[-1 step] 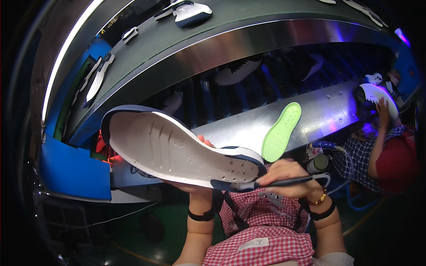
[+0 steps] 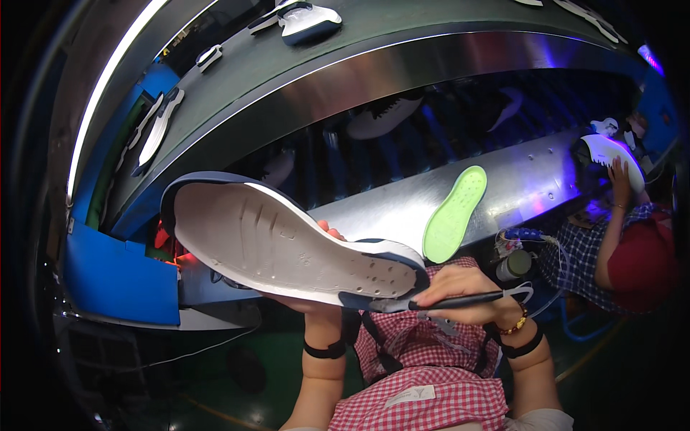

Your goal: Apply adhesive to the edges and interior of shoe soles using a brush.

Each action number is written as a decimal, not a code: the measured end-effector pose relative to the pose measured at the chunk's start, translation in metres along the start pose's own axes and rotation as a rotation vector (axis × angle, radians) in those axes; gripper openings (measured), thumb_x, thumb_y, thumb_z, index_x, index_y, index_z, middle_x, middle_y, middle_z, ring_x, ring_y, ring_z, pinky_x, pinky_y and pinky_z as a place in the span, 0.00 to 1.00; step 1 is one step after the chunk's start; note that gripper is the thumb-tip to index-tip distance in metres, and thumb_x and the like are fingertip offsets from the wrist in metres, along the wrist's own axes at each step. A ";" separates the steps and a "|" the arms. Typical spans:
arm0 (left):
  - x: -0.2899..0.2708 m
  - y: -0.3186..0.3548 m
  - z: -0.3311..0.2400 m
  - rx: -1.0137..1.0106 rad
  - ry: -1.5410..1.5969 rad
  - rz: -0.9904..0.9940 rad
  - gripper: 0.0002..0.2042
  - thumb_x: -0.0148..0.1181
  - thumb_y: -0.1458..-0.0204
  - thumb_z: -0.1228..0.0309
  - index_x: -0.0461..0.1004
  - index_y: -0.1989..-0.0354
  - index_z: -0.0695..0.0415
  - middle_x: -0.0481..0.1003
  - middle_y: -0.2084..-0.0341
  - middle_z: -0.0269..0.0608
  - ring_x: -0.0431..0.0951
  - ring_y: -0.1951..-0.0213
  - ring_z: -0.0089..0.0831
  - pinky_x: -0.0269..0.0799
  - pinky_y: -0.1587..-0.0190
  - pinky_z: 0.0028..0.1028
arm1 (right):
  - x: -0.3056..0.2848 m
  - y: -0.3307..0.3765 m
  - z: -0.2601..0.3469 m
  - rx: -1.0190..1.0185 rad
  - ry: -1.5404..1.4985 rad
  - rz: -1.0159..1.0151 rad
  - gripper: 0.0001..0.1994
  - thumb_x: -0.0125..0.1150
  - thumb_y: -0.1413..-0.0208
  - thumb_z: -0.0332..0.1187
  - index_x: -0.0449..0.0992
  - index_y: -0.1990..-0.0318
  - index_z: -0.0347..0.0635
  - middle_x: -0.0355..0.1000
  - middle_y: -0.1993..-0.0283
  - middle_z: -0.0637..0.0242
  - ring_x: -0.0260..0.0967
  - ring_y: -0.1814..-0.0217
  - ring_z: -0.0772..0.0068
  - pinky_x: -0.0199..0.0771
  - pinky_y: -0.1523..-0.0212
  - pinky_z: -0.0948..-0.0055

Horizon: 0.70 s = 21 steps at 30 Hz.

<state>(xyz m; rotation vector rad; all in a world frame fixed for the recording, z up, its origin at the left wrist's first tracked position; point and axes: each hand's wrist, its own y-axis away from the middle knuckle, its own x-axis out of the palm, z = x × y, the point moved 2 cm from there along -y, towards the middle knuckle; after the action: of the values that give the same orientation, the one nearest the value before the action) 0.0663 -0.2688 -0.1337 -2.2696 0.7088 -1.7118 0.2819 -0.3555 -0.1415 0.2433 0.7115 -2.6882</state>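
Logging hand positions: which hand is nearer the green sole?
Right. In the picture, the right hand is just below the green sole; the left hand is farther left, holding the white sole.

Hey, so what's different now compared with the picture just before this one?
Very little: the right hand and its dark corded tool have dipped slightly toward the person, along the heel end's near edge. The shoe sole appears a touch farther left. Nothing was taken up or let go; the left hand still supports the sole, and the green insole still lies beyond.
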 end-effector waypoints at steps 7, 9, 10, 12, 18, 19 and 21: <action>-0.006 -0.004 -0.002 0.003 -0.034 -0.055 0.41 0.50 0.56 0.38 0.53 0.38 0.53 0.56 0.43 0.60 0.61 0.45 0.54 0.53 0.42 0.50 | -0.014 0.008 -0.007 0.217 -0.208 -0.138 0.12 0.64 0.59 0.22 0.77 0.64 0.37 0.75 0.63 0.59 0.72 0.60 0.68 0.71 0.58 0.74; -0.008 -0.004 -0.003 0.038 -0.084 -0.105 0.41 0.50 0.57 0.38 0.52 0.38 0.52 0.55 0.43 0.60 0.61 0.45 0.54 0.53 0.42 0.50 | -0.008 0.009 -0.011 0.208 -0.118 -0.108 0.12 0.64 0.59 0.22 0.77 0.64 0.36 0.75 0.63 0.58 0.72 0.59 0.68 0.71 0.58 0.75; -0.010 -0.003 -0.004 0.050 -0.118 -0.104 0.42 0.50 0.57 0.37 0.52 0.38 0.52 0.54 0.43 0.61 0.61 0.45 0.55 0.53 0.42 0.51 | -0.006 0.009 -0.010 0.200 -0.056 -0.063 0.12 0.64 0.59 0.22 0.77 0.63 0.36 0.75 0.63 0.58 0.72 0.59 0.69 0.71 0.58 0.75; -0.013 0.000 -0.003 0.058 -0.141 -0.100 0.42 0.49 0.57 0.36 0.51 0.38 0.51 0.54 0.42 0.61 0.60 0.45 0.56 0.53 0.42 0.51 | -0.009 0.009 -0.008 0.154 -0.041 -0.018 0.12 0.64 0.59 0.22 0.77 0.63 0.36 0.75 0.63 0.58 0.71 0.60 0.70 0.71 0.58 0.76; -0.022 -0.005 0.011 0.046 -0.156 -0.121 0.41 0.45 0.55 0.36 0.49 0.37 0.51 0.52 0.42 0.63 0.57 0.44 0.60 0.53 0.43 0.54 | -0.013 0.020 -0.028 0.245 -0.304 -0.191 0.11 0.64 0.58 0.23 0.77 0.63 0.38 0.72 0.59 0.59 0.68 0.55 0.69 0.68 0.54 0.75; -0.021 -0.006 0.006 0.111 -0.182 -0.198 0.41 0.44 0.54 0.37 0.47 0.37 0.52 0.50 0.41 0.63 0.55 0.43 0.62 0.51 0.43 0.56 | -0.010 0.019 -0.029 0.244 -0.227 -0.179 0.11 0.64 0.58 0.25 0.78 0.63 0.39 0.72 0.58 0.59 0.67 0.53 0.68 0.67 0.52 0.73; -0.021 -0.013 0.011 0.149 -0.201 -0.334 0.42 0.41 0.54 0.36 0.45 0.36 0.54 0.51 0.42 0.65 0.58 0.45 0.61 0.51 0.43 0.56 | -0.010 0.024 -0.036 0.261 -0.149 -0.209 0.12 0.64 0.58 0.26 0.78 0.62 0.41 0.71 0.56 0.57 0.65 0.49 0.65 0.65 0.49 0.71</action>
<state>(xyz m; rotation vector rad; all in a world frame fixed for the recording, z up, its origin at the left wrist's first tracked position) 0.0754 -0.2490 -0.1489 -2.5110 0.1610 -1.5682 0.3030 -0.3539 -0.1809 0.0316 0.3586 -2.9589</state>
